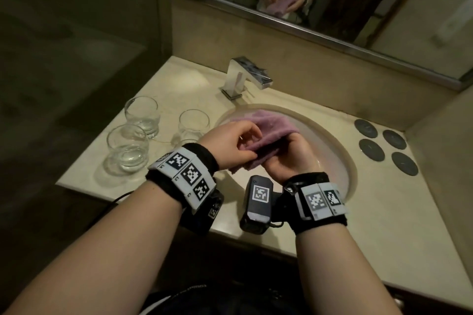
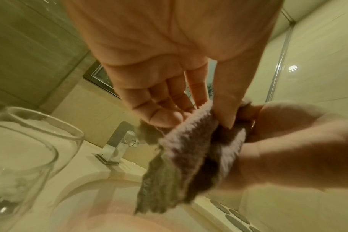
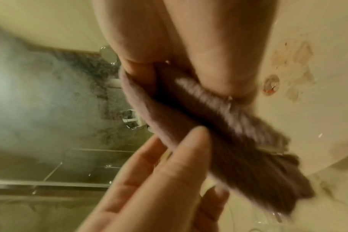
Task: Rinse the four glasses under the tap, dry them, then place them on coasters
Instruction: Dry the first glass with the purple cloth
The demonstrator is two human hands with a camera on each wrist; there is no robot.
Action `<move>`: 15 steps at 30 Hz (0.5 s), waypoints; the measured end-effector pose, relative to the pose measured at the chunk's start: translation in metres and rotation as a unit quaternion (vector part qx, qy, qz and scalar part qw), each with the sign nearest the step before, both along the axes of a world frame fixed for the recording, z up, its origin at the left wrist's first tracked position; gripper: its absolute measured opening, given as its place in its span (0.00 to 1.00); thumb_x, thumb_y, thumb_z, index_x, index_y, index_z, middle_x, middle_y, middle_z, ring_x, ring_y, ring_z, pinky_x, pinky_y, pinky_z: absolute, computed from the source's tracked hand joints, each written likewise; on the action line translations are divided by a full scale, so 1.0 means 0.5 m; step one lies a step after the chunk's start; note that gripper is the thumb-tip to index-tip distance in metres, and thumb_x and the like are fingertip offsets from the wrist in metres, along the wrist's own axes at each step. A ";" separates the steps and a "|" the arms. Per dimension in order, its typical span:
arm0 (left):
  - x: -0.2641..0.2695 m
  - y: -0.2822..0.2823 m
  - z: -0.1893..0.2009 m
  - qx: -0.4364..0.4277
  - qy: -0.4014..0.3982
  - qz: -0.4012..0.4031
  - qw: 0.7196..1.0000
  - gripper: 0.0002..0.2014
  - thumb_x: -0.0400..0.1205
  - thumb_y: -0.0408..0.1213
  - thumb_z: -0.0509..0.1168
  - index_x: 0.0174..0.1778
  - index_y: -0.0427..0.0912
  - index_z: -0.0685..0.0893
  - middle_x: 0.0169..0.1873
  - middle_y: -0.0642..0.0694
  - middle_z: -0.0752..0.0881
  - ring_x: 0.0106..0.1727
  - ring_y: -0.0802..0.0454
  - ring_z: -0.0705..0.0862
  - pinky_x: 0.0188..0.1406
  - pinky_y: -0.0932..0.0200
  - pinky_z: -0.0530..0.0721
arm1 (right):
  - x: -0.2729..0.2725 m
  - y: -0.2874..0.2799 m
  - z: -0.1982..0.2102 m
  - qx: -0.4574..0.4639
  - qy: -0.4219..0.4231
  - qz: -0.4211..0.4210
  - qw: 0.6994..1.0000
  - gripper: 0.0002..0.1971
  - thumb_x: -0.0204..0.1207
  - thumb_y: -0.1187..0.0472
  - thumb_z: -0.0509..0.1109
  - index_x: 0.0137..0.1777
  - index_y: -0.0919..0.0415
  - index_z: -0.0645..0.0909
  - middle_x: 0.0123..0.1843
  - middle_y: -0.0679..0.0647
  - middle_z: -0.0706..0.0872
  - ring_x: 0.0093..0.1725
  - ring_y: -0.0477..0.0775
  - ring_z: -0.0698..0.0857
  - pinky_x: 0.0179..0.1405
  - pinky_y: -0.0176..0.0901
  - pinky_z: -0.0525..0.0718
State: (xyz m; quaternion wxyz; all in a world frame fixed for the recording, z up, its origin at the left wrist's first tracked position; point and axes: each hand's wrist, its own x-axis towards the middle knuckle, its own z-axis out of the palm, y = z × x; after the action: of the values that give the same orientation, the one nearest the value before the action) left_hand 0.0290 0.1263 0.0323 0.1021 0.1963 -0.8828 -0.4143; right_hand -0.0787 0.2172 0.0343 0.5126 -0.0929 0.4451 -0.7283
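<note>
Centre frame, over the sink (image 1: pixel 340 151), our left hand (image 1: pixel 230 139) and right hand (image 1: pixel 284 158) both pinch the cloth (image 1: pixel 271 125). Three glasses (image 1: pixel 127 148) crowd centre-left; a stray elbow could topple them. The coasters (image 1: pixel 386 147) wait on the right.

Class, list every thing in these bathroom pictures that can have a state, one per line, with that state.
Three clear glass tumblers: upright on the counter, left of the basin.
Purple cloth: bunched, held over the basin by both hands.
Left hand: pinches the cloth.
Right hand: grips the cloth.
Chrome tap: no water seen running.
Four dark round coasters: bare.
</note>
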 end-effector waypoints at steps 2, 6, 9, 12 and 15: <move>0.006 -0.007 0.000 -0.034 -0.009 -0.003 0.999 0.11 0.77 0.40 0.70 0.54 0.48 0.83 0.50 0.52 0.83 0.47 0.56 0.82 0.42 0.69 0.76 | 0.015 0.004 0.006 0.027 0.037 -0.042 0.998 0.26 0.81 0.61 0.47 0.77 0.72 0.64 0.75 0.76 0.67 0.74 0.76 0.69 0.71 0.70 0.68; 0.022 -0.028 -0.001 -0.110 -0.057 0.049 0.991 0.06 0.80 0.45 0.65 0.49 0.49 0.83 0.47 0.52 0.79 0.47 0.55 0.79 0.48 0.62 0.74 | -0.001 0.021 -0.014 -0.042 -0.019 -0.095 0.994 0.25 0.76 0.59 0.53 0.72 0.71 0.70 0.69 0.74 0.75 0.62 0.73 0.76 0.68 0.73 0.68; 0.033 -0.040 -0.007 -0.191 -0.188 0.074 0.961 0.11 0.81 0.49 0.63 0.52 0.47 0.82 0.51 0.50 0.82 0.52 0.49 0.81 0.55 0.54 0.79 | 0.001 0.022 -0.020 -0.071 0.013 -0.088 0.993 0.21 0.66 0.57 0.63 0.57 0.66 0.79 0.56 0.69 0.81 0.53 0.66 0.74 0.61 0.62 0.67; 0.037 -0.038 -0.022 -0.260 -0.301 0.074 0.915 0.16 0.81 0.54 0.61 0.57 0.47 0.80 0.54 0.49 0.83 0.55 0.46 0.82 0.58 0.49 0.78 | 0.006 0.022 -0.043 -0.052 0.034 -0.102 0.993 0.19 0.67 0.58 0.59 0.50 0.66 0.85 0.45 0.65 0.84 0.41 0.61 0.76 0.45 0.50 0.70; 0.037 -0.027 -0.042 -0.274 -0.337 0.093 0.896 0.20 0.79 0.55 0.63 0.61 0.47 0.77 0.55 0.48 0.83 0.58 0.47 0.81 0.58 0.51 0.72 | 0.000 0.019 -0.060 -0.036 0.032 -0.107 0.993 0.17 0.73 0.61 0.54 0.55 0.67 0.79 0.43 0.64 0.78 0.35 0.58 0.72 0.36 0.48 0.67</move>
State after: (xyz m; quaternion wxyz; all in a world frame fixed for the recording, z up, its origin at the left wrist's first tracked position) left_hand 0.0475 0.1127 0.0112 -0.1137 0.3694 -0.9207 -0.0536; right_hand -0.0787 0.2268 0.0041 0.4133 -0.0867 0.4422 -0.7913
